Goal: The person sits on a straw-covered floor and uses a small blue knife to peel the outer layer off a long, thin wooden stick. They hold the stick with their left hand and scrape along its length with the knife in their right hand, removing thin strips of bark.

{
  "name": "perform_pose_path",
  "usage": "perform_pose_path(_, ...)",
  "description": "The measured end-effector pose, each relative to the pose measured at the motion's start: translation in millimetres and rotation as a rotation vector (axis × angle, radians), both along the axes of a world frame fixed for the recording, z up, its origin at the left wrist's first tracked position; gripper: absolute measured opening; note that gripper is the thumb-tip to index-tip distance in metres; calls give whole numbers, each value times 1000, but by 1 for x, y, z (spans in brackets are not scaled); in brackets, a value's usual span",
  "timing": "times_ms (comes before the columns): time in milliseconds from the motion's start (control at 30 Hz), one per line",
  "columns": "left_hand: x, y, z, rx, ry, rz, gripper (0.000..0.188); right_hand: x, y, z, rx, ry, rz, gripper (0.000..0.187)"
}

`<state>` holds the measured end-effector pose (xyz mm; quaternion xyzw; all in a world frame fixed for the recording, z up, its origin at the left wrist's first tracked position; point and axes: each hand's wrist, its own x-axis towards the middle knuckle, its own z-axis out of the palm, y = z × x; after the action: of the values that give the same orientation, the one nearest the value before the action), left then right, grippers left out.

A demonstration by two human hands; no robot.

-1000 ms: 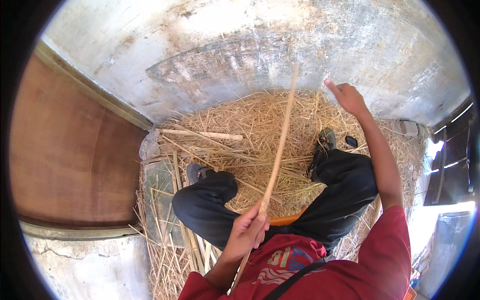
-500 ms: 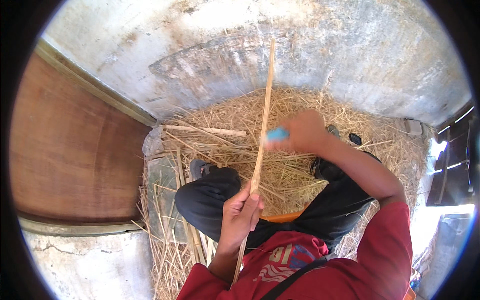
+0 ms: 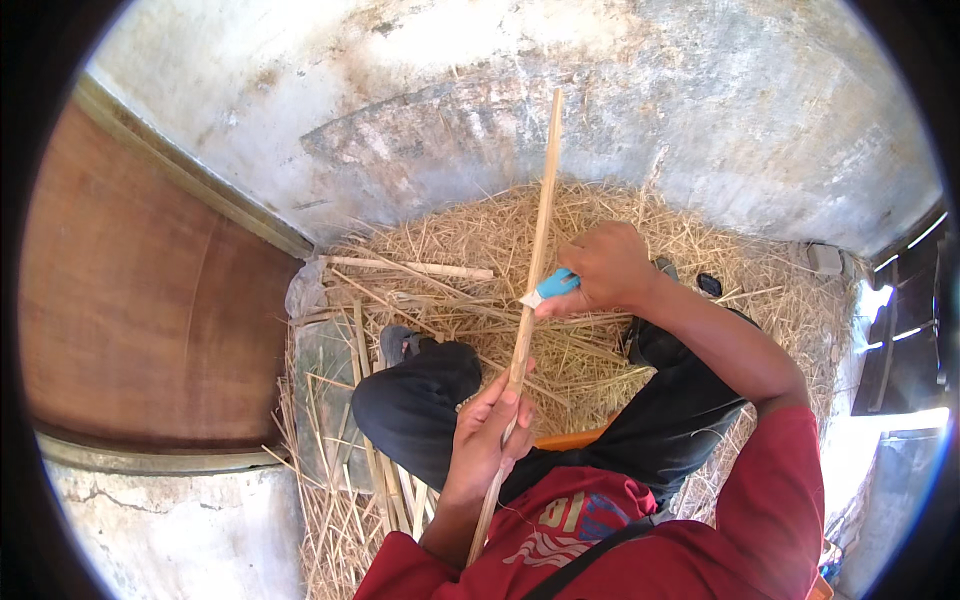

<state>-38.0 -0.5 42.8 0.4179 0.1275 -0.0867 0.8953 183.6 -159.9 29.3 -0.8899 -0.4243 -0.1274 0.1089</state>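
Observation:
A long, thin, pale stick (image 3: 541, 225), which looks like split bamboo, slants up from beside my torso toward the wall. My left hand (image 3: 490, 425) is closed around its lower part, thumb along the near side. My right hand (image 3: 606, 268) grips a utility knife (image 3: 556, 285) with a light-blue handle. The knife's pale tip touches or nearly touches the stick, above my left hand. The fingers under the knife's handle are partly hidden.
Straw-like shavings (image 3: 470, 225) cover the floor up to the stained wall (image 3: 690, 90). Several loose strips (image 3: 385, 480) lie by my left knee. A brown wooden panel (image 3: 150, 290) stands at the left. A dark object (image 3: 709, 284) lies beyond my right foot.
My right hand, blurred before, has come slightly lower with the knife and now shows sharply. The stick's upper end has shifted a little to the right and down.

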Motion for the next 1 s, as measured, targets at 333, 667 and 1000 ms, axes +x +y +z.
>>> perform_pose_path(333,-13,-6,-9,111,3,-42,41,29,-17,-1,-88,156,-271,78)
perform_pose_path(667,-26,-16,-7,177,72,-156,45,114,-64,-3,-59,25,-468,71)
perform_pose_path(1000,-39,-9,-16,126,115,-161,40,158,-157,-48,227,399,-930,92)
